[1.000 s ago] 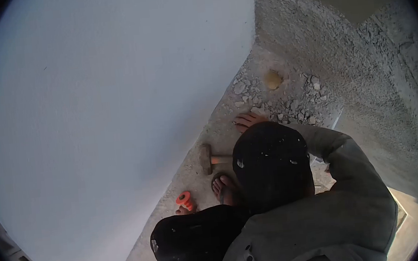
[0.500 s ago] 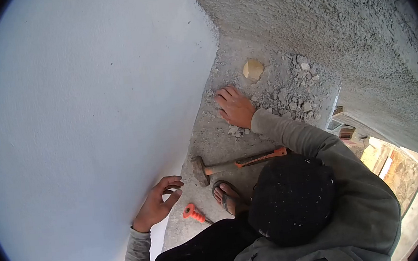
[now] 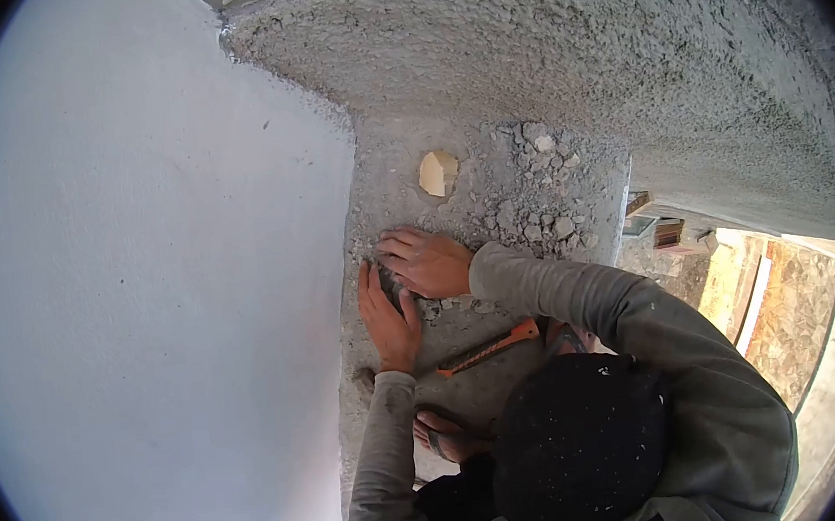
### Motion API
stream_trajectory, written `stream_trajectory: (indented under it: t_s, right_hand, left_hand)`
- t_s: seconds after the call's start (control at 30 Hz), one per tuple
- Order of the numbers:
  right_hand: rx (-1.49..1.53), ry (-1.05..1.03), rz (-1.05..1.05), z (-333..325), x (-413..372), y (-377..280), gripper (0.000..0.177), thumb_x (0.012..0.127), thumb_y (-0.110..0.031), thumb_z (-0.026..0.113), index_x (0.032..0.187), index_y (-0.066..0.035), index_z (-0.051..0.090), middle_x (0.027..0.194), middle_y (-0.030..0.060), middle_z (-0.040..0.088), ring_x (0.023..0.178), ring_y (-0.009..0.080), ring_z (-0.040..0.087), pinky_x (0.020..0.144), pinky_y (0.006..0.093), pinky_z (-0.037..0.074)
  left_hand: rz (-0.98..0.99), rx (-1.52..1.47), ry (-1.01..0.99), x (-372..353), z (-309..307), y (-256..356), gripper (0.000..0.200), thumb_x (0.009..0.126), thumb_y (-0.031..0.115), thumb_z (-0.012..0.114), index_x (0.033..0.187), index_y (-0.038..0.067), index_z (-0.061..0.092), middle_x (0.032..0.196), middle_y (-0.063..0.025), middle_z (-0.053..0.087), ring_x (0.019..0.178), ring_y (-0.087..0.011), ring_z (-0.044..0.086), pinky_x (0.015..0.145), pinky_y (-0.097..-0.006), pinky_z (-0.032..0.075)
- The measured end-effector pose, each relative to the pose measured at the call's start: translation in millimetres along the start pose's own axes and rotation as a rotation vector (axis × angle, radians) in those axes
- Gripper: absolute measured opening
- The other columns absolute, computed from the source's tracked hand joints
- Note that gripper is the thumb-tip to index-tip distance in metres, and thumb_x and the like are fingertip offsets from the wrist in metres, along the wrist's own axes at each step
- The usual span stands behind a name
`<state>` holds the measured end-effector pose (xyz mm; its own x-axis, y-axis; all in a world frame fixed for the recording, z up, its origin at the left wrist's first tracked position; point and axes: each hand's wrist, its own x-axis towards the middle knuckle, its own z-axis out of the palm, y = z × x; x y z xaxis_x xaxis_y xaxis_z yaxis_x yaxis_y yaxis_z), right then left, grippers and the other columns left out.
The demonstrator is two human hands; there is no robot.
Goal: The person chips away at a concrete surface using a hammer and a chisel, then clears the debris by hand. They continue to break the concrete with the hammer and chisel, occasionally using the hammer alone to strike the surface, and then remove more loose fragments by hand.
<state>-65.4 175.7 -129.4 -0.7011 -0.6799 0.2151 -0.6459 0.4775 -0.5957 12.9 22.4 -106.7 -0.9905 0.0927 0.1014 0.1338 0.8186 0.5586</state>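
On the dusty concrete ledge [image 3: 386, 143], my left hand [image 3: 390, 323] rests with fingers stretched forward and the thumb apart. My right hand [image 3: 428, 262] lies just beyond it, palm down, with slightly spread fingers. Grey rubble [image 3: 391, 283] shows in the gap between both hands, partly covered by them. A hammer head [image 3: 364, 382] pokes out beside my left wrist. Its orange and black grip [image 3: 486, 347] appears on the other side, the middle being hidden by my left arm. Ahead of my hands is a pale yellow, hole-like patch [image 3: 438, 173] in the concrete.
A smooth white wall [image 3: 159, 285] borders the ledge on the left. Rough grey wall [image 3: 517, 40] rises at the far side. Broken concrete pieces [image 3: 544, 218] lie to the right, near the ledge's edge [image 3: 623, 201]. A sandalled foot [image 3: 440, 436] stands close to the hammer.
My left hand has come off the white wall side and moved forward to meet my right hand at the rubble. The view has shifted. The orange chisel guard is no longer visible.
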Motion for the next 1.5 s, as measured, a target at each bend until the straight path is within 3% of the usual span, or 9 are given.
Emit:
stream_trajectory:
  t_s: [0.17,0.37,0.6,0.7,0.9,1.1,1.23,1.33,1.5]
  right_hand:
    - [0.2,0.01,-0.054,-40.7,-45.6,-16.6,0.032,0.088,-0.018,0.063,0.117,-0.004,0.061,0.119,0.0123,0.061,0.12,0.0315,0.054,0.108,0.0473,0.037]
    - [-0.281,0.283,0.393,-155.9,-90.3,77.5,0.037,0.089,-0.019,0.063,0.123,-0.004,0.059,0.133,0.0129,0.055,0.122,0.0327,0.052,0.108,0.0477,0.038]
    - [-0.317,0.173,0.386,-117.1,-121.3,61.8,0.039,0.089,-0.018,0.061,0.125,-0.004,0.058,0.137,0.0124,0.051,0.126,0.0358,0.047,0.106,0.0463,0.039]
    - [0.016,0.034,0.418,-124.2,-123.7,58.8,0.04,0.089,-0.017,0.061,0.126,-0.004,0.057,0.138,0.0138,0.049,0.13,0.0378,0.042,0.108,0.0467,0.037]
    - [-0.296,0.46,0.61,-106.1,-113.8,67.3,0.037,0.091,-0.02,0.06,0.123,-0.002,0.058,0.135,0.0166,0.05,0.125,0.0382,0.046,0.103,0.0501,0.038]
    - [0.107,0.216,0.488,-106.9,-141.8,33.3,0.029,0.087,-0.017,0.065,0.112,-0.003,0.062,0.118,0.014,0.06,0.105,0.0361,0.057,0.095,0.0471,0.044]
    - [-0.12,0.306,0.384,-118.4,-110.4,-6.6,0.028,0.084,-0.015,0.067,0.109,-0.005,0.063,0.11,0.0106,0.061,0.096,0.0332,0.059,0.088,0.0424,0.047]
    - [0.302,-0.065,0.201,-79.5,-102.6,-49.0,0.03,0.08,-0.017,0.071,0.107,-0.005,0.062,0.1,0.009,0.06,0.093,0.0296,0.059,0.084,0.0382,0.048]
    - [0.126,-0.317,-0.084,-3.4,-104.8,-101.0,0.034,0.083,-0.025,0.069,0.106,-0.002,0.059,0.093,0.0079,0.06,0.092,0.0253,0.06,0.079,0.0363,0.052]
  left_hand:
    - [0.026,-0.116,-0.038,-6.0,6.5,8.0,0.048,0.093,0.017,0.053,0.137,0.0,0.045,0.144,-0.0237,0.04,0.131,-0.0404,0.04,0.109,-0.0496,0.032]
    - [0.108,0.067,0.04,54.2,14.1,22.4,0.041,0.093,0.013,0.051,0.132,0.001,0.05,0.139,-0.0201,0.046,0.127,-0.0403,0.044,0.107,-0.048,0.035]
    - [0.236,-0.235,-0.174,134.3,75.7,85.5,0.04,0.091,0.007,0.055,0.13,-0.002,0.05,0.14,-0.0202,0.047,0.127,-0.04,0.046,0.106,-0.0466,0.039]
    - [0.244,-0.255,-0.18,142.2,106.6,102.2,0.045,0.093,0.008,0.053,0.135,-0.005,0.044,0.147,-0.0238,0.037,0.133,-0.042,0.04,0.109,-0.0473,0.037]
    - [0.226,-0.154,-0.129,124.6,124.2,119.0,0.048,0.095,0.008,0.049,0.139,-0.008,0.038,0.152,-0.0251,0.028,0.136,-0.0441,0.034,0.11,-0.0473,0.035]
    - [0.361,-0.246,-0.345,91.0,84.1,101.4,0.041,0.087,0.004,0.055,0.128,-0.001,0.052,0.132,-0.02,0.05,0.121,-0.0401,0.049,0.104,-0.0463,0.04]
    - [0.335,-0.185,-0.33,43.9,-8.7,93.8,0.042,0.083,0.001,0.057,0.125,0.002,0.055,0.125,-0.0176,0.055,0.115,-0.0367,0.052,0.099,-0.0432,0.043]
    - [0.167,-0.122,-0.317,-3.7,-60.2,67.6,0.039,0.079,0.0,0.06,0.118,0.005,0.06,0.115,-0.0159,0.058,0.101,-0.0343,0.058,0.087,-0.0418,0.047]
    - [-0.201,-0.034,-0.542,-122.3,-145.1,17.5,0.017,0.081,-0.001,0.058,0.096,0.005,0.061,0.1,-0.0178,0.061,0.084,-0.0336,0.062,0.069,-0.0397,0.05]
